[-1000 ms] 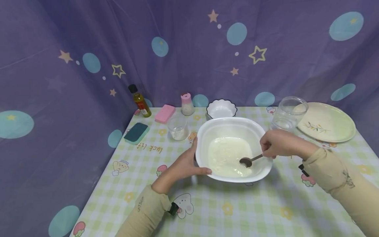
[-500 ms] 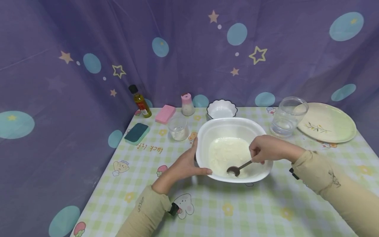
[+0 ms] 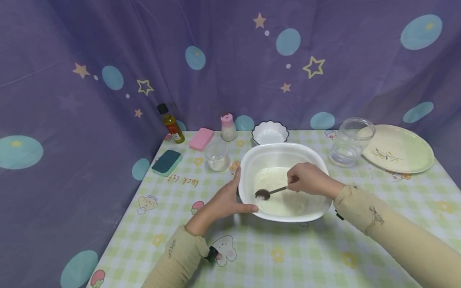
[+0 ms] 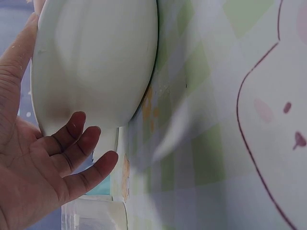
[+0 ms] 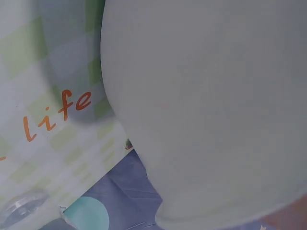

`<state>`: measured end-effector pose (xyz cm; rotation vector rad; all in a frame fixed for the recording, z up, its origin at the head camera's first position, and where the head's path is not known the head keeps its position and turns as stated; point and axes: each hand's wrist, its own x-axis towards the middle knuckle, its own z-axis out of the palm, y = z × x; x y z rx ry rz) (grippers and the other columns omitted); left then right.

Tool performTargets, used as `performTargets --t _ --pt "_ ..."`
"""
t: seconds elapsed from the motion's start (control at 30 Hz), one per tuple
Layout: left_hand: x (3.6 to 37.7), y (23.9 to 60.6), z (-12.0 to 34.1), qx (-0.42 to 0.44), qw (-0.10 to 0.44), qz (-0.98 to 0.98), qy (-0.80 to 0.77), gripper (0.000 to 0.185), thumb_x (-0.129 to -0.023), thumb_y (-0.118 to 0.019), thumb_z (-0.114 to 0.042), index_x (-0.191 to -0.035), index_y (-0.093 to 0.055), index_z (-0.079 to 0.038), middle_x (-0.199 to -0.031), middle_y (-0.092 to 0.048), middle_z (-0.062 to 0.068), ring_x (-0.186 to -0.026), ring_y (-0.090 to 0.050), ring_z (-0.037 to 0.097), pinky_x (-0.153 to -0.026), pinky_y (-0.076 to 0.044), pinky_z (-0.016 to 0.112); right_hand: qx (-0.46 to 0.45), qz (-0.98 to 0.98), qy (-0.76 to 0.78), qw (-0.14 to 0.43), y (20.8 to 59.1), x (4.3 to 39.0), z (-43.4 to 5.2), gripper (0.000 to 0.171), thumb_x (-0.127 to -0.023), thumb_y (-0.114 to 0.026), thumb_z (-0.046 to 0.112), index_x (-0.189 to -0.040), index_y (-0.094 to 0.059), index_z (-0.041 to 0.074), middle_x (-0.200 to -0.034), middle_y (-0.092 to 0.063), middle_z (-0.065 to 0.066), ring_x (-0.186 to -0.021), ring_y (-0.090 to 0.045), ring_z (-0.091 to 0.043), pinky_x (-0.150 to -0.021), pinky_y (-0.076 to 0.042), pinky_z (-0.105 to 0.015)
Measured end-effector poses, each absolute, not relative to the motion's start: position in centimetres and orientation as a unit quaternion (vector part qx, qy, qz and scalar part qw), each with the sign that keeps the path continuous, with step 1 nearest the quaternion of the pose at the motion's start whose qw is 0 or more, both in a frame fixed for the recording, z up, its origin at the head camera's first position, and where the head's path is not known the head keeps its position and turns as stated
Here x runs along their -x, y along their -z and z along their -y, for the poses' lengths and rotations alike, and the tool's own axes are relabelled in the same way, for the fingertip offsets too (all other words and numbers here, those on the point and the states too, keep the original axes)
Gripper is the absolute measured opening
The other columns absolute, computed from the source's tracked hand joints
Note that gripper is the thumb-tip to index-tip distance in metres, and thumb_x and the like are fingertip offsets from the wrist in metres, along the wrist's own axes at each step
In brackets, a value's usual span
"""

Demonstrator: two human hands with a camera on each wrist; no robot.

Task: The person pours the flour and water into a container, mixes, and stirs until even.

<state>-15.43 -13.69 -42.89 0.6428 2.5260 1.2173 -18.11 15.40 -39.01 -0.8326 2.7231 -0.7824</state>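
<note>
A white basin (image 3: 284, 156) of pale, milky batter stands at the middle of the table. My left hand (image 3: 226, 202) holds its left side, thumb over the front rim and fingers along the outer wall. In the left wrist view the fingers (image 4: 79, 153) bend against the outside of the basin (image 4: 100, 62). My right hand (image 3: 310, 180) reaches over the basin and pinches the handle of a dark brown spoon (image 3: 264, 195). The spoon's bowl dips into the batter near the left wall. Mostly the basin's outer side (image 5: 201, 105) fills the right wrist view, hiding the spoon.
Behind the basin sits a scalloped white bowl (image 3: 270, 133). Rightward are a clear jug (image 3: 347, 146) and an oval plate (image 3: 407, 150). To the left stand a small cup of white powder (image 3: 217, 159), pink-topped shaker (image 3: 228, 130), pink sponge (image 3: 201, 139), green sponge (image 3: 167, 163) and oil bottle (image 3: 172, 126).
My right hand has swept the spoon leftward through the batter, from the basin's right side to near its left wall. The left hand and the basin have stayed put.
</note>
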Motion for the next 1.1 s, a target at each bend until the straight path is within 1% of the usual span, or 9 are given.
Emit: performTargets --t 0.2,0.43,0.53,0.73,0.93,1.1 --pt "15.4 42.8 13.7 -0.225 0.132 -0.87 -0.419 0.135 -0.067 -0.087 -0.051 -0.154 0.014 -0.03 -0.162 -0.012 0.002 -0.142 -0.026 0.015 -0.111 -0.028 0.042 0.231 -0.938 0.253 0.058 39.5 18.9 -15.2 0.019 -0.082 -0.074 0.011 -0.066 -0.066 0.016 -0.062 -0.059 0.008 -0.058 -0.049 -0.011 -0.059 -0.042 -0.03" --pt "15.4 42.8 13.7 -0.223 0.132 -0.874 -0.411 0.135 -0.067 -0.085 -0.056 -0.154 0.015 -0.029 -0.162 -0.01 0.001 -0.142 -0.024 0.016 -0.112 -0.027 0.043 0.193 -0.954 0.227 0.018 39.4 19.5 -16.0 0.019 -0.081 -0.073 0.011 -0.065 -0.065 0.016 -0.063 -0.059 0.007 -0.059 -0.051 -0.014 -0.06 -0.042 -0.035" --pt "15.4 42.8 13.7 -0.222 0.133 -0.874 -0.411 0.134 -0.067 -0.084 -0.056 -0.154 0.015 -0.029 -0.162 -0.009 0.001 -0.143 -0.024 0.015 -0.112 -0.027 0.043 0.182 -0.957 0.225 0.012 39.1 19.5 -16.6 0.02 -0.083 -0.072 0.011 -0.065 -0.065 0.016 -0.064 -0.06 0.005 -0.058 -0.051 -0.016 -0.059 -0.042 -0.036" --pt "15.3 42.7 13.7 -0.217 0.136 -0.874 -0.413 0.134 -0.067 -0.085 -0.055 -0.154 0.014 -0.027 -0.162 -0.008 0.001 -0.143 -0.024 0.016 -0.112 -0.027 0.042 0.161 -0.964 0.213 -0.001 38.6 19.6 -17.7 0.019 -0.081 -0.071 0.01 -0.065 -0.064 0.016 -0.067 -0.062 0.002 -0.06 -0.052 -0.02 -0.057 -0.042 -0.036" --pt "15.3 42.8 13.6 -0.215 0.139 -0.876 -0.409 0.134 -0.068 -0.085 -0.054 -0.154 0.014 -0.027 -0.162 -0.007 0.001 -0.142 -0.024 0.015 -0.112 -0.027 0.041 0.159 -0.964 0.211 0.003 38.1 19.4 -19.0 0.019 -0.082 -0.069 0.007 -0.065 -0.063 0.015 -0.067 -0.06 0.001 -0.059 -0.05 -0.019 -0.055 -0.04 -0.033" --pt "15.3 42.8 13.7 -0.213 0.14 -0.877 -0.408 0.135 -0.067 -0.084 -0.056 -0.154 0.014 -0.027 -0.162 -0.007 0.0 -0.143 -0.023 0.015 -0.112 -0.027 0.042 0.163 -0.966 0.2 0.005 37.6 19.1 -20.2 0.02 -0.082 -0.066 0.006 -0.064 -0.062 0.015 -0.067 -0.06 0.002 -0.058 -0.05 -0.018 -0.057 -0.04 -0.035"
